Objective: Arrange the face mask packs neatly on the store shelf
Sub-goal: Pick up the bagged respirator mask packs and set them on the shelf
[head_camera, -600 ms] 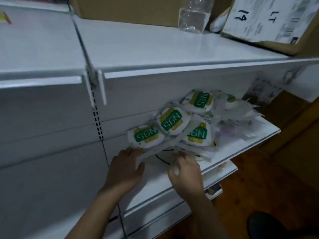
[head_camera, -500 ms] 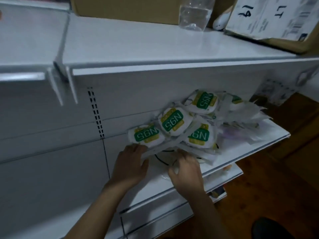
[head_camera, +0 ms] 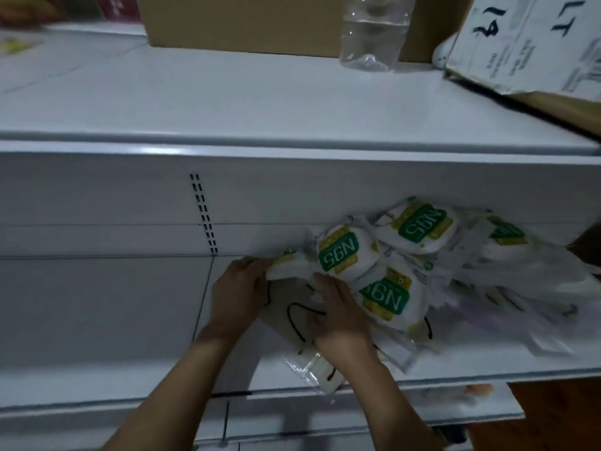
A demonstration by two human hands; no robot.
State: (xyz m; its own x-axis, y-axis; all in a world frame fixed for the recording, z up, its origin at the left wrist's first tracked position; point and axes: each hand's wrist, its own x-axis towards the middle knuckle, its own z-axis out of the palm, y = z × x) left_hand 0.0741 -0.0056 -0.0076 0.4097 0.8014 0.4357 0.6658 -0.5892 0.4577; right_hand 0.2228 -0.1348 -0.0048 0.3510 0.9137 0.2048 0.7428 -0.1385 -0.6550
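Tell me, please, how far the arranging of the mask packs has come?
Done: nothing tidy yet; the N95 packs lie overlapped in a loose pile on the shelf. In hand: left hand and right hand hold the front pack at the pile's left end. Left: straightening all the rest.

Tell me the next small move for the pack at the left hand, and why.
Probably draw the leftmost pack left onto the shelf surface and lay it flat. The left hand grips its edge, it is tipped up, and the other N95 packs overlap in a heap to its right.
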